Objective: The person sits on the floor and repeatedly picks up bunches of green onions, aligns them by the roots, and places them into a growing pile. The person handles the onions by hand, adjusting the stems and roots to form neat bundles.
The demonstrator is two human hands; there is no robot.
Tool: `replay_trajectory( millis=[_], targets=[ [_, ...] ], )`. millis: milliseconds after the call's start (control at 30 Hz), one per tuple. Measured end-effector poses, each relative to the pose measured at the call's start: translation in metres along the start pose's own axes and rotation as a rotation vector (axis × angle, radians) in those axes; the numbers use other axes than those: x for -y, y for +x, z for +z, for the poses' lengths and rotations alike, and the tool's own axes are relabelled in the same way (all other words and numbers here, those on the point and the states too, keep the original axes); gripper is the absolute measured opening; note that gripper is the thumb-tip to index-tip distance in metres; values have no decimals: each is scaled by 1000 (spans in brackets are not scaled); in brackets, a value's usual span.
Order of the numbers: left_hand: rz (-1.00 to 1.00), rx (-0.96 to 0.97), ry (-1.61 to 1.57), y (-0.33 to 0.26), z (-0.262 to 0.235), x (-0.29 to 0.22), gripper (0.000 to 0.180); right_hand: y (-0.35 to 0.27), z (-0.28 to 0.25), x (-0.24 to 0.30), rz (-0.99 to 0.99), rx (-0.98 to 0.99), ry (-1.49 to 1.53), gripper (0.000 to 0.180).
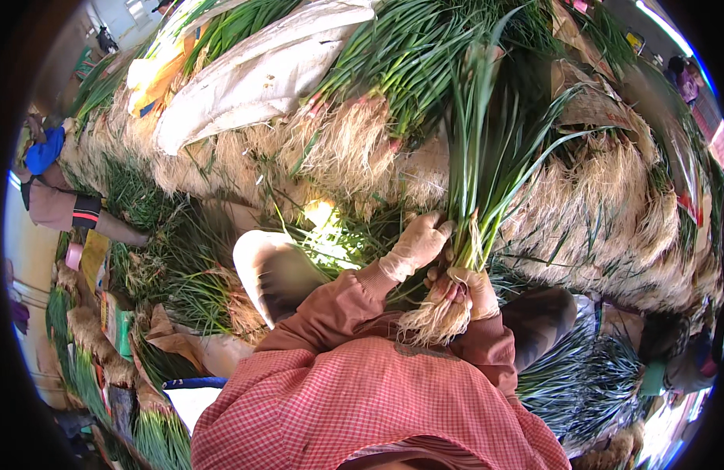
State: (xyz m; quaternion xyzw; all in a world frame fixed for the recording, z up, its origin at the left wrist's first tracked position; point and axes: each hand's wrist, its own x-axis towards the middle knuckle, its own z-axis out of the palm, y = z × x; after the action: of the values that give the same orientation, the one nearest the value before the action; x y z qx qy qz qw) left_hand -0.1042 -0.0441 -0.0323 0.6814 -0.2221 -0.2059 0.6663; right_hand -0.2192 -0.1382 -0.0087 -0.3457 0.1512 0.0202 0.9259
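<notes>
A bunch of green garlic (475, 176) stands upright before me, long leaves up, pale roots and reddish bulb ends down. My right hand (476, 291), in a pale thin glove, is closed round its lower stalks just above the roots (436, 317). Close against the left side of the stalks is my left hand (417, 244), gloved the same way. Its fingers are curled in at the stems; what they pinch, if anything, is hidden. The bunch leans over the edge of a large heap of green garlic (346, 145) whose roots hang toward me.
A white sack (256, 82) lies over the heap. My knees (272, 274) are on either side of my hands. Loose leaves and more green garlic (213, 298) cover the ground at left, with dark green leaves (589, 376) at right. Another person's arm (72, 207) reaches in at far left.
</notes>
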Motion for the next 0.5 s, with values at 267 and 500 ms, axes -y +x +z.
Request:
replay_trajectory(
  millis=[267, 500],
  targets=[
    [-738, 440, -1123, 2, -14, -6, 18, -14, 4, -3, -9, 385, 377, 31],
    [318, -395, 874, 76, -96, -98, 29, 1, -13, 10, -27, 356, 482, 59]
  ],
)
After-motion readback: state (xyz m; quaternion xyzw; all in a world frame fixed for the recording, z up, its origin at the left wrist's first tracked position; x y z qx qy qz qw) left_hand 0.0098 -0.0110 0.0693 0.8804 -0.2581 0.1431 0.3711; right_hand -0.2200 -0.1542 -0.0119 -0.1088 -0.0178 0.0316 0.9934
